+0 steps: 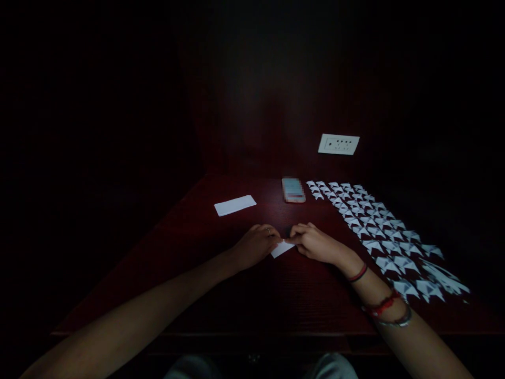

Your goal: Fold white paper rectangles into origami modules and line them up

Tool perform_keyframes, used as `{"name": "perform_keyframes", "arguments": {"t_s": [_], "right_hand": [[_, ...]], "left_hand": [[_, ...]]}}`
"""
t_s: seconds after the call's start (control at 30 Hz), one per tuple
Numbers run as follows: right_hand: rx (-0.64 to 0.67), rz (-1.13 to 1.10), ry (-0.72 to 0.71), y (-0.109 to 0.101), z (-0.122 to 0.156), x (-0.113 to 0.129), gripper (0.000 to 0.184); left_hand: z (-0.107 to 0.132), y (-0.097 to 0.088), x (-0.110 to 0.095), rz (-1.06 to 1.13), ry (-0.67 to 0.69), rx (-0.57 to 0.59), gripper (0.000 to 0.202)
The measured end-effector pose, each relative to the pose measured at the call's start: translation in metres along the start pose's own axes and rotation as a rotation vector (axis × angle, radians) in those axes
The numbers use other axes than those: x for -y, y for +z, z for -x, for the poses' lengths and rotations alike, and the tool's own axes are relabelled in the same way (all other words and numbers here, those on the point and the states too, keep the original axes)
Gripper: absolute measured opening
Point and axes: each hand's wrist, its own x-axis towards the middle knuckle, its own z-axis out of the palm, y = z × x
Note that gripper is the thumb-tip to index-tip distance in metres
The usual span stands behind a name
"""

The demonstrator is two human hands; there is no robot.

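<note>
A small white piece of paper (282, 249) lies between my two hands, close above or on the dark red table; I cannot tell which. My left hand (258, 243) pinches its left upper edge, fingers curled. On the opposite side, my right hand (311, 242) grips the paper's right upper edge with thumb and fingers pressed together. Part of the sheet's top is hidden behind the fingers. Beyond my left hand rests a stack of white paper strips (235, 205).
Many folded white paper shapes (373, 223) stand in rows on the right side of the table (189, 295). A bundle of thin white strips (445, 276) lies by them. A phone (293, 190) sits at the back; a socket panel (338, 144) is on the wall.
</note>
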Motion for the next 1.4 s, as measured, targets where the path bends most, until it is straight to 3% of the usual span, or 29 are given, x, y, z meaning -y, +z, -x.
{"name": "perform_keyframes", "arguments": {"t_s": [0.43,0.67,0.97,1.17,1.4], "right_hand": [[0.097,-0.193,-0.051,-0.012,0.009,-0.005,0.023],[0.118,-0.213,-0.037,-0.016,0.011,-0.002,0.019],[0.087,-0.19,0.009,-0.019,0.01,-0.003,0.018],[-0.002,-0.157,0.038,-0.012,0.006,-0.007,0.027],[0.047,-0.129,-0.003,-0.008,0.006,-0.007,0.03]], "left_hand": [[0.002,0.004,-0.01,-0.132,-0.021,0.033,0.021],[0.003,0.003,-0.011,-0.098,-0.023,0.042,0.028],[0.005,0.006,-0.012,-0.084,-0.022,0.041,0.031],[0.005,0.009,-0.01,-0.062,-0.047,0.043,0.032],[0.005,0.001,-0.014,-0.048,-0.044,0.036,0.03]]}}
